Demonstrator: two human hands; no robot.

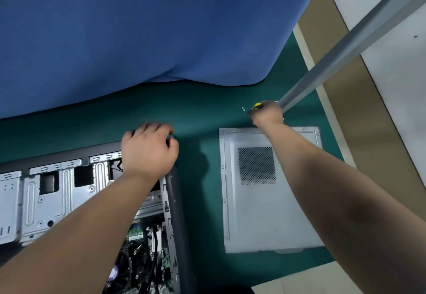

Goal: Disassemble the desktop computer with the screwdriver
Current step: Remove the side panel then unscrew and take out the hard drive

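Observation:
The open desktop computer case [69,190] lies on its side at the lower left, its metal drive cage and motherboard [147,259] exposed. My left hand [148,148] grips the case's far right corner, fingers curled over the dark edge. The removed grey side panel [260,213] lies flat to the right, with a perforated vent patch. Beyond the panel's far edge, my right hand [267,114] holds the yellow-and-black screwdriver [257,106], of which only the handle end shows. Two small screws [243,108] lie on the mat just left of that hand.
The work surface is a green mat [200,114]. A blue cloth [138,40] covers the far side. A grey metal post [345,47] slants from the upper right down to the mat beside my right hand. The table's beige edge and white floor run along the right.

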